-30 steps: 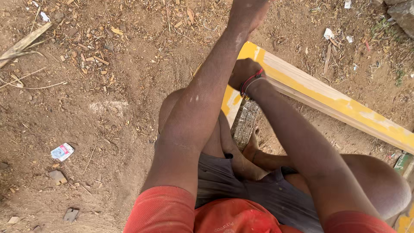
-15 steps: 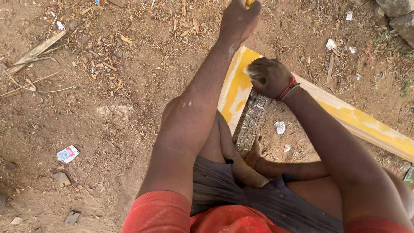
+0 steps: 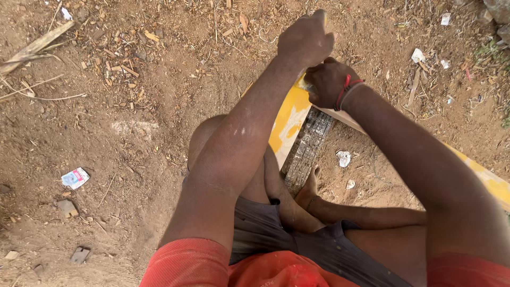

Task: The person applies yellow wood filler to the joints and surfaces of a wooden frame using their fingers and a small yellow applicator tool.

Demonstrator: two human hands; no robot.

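I sit on bare earth with a yellow-painted wooden frame (image 3: 287, 125) in front of my knees. My left hand (image 3: 305, 40) is a closed fist held just above the frame's corner. A pale tip of something sticks out of its top, and the rest is hidden in the fist. My right hand (image 3: 329, 79), with a red band at the wrist, has its fingers curled shut at that corner, touching the wood right below the left fist. A strip of grey wire mesh (image 3: 308, 149) runs along the frame's inner side, down to my foot (image 3: 308, 191).
The frame's other yellow rail (image 3: 491, 183) runs off to the lower right. Wood chips and a long stick (image 3: 32, 50) lie on the dirt at the upper left. Paper scraps (image 3: 74, 178) and small stones (image 3: 79, 255) are scattered at the left, with litter at the upper right (image 3: 418, 55).
My left fist has come down from the top edge of the view until it sits just above my right hand. The right hand stays at the frame's corner.
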